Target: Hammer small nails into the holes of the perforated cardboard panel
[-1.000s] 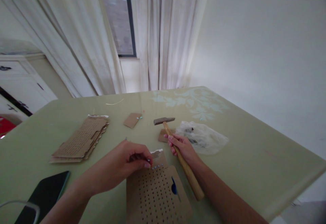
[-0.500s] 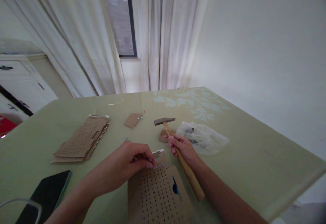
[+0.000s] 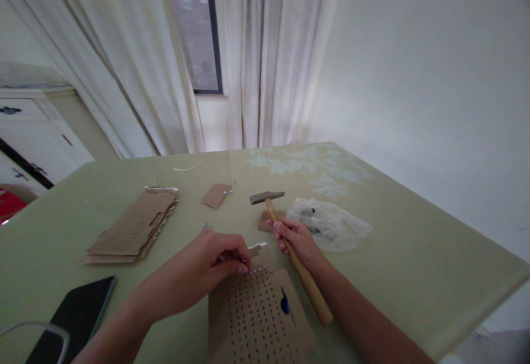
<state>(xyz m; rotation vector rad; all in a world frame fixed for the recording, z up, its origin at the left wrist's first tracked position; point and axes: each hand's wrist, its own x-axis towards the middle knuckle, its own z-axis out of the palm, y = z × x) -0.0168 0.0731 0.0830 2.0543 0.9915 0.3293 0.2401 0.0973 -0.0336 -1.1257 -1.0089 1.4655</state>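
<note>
My right hand (image 3: 296,238) is wrapped around the wooden handle of a hammer (image 3: 308,284), whose grey metal head points away from me over the table. With finger and thumb closed, my left hand (image 3: 226,256) pinches a small nail at the far end of a cardboard sheet (image 3: 248,320) punched with rows of holes; the fingers hide most of the nail. Just right of the fingertips, a short row of silver nail heads (image 3: 260,269) sits in the cardboard. The sheet also has a slot with a blue mark.
A stack of perforated cardboard (image 3: 136,223) lies left, with a black phone (image 3: 74,317) and a pale cable (image 3: 37,325) nearer me. Small cardboard pieces (image 3: 216,195), a few loose nails (image 3: 206,227) and a clear plastic bag (image 3: 331,226) with dark contents lie farther back.
</note>
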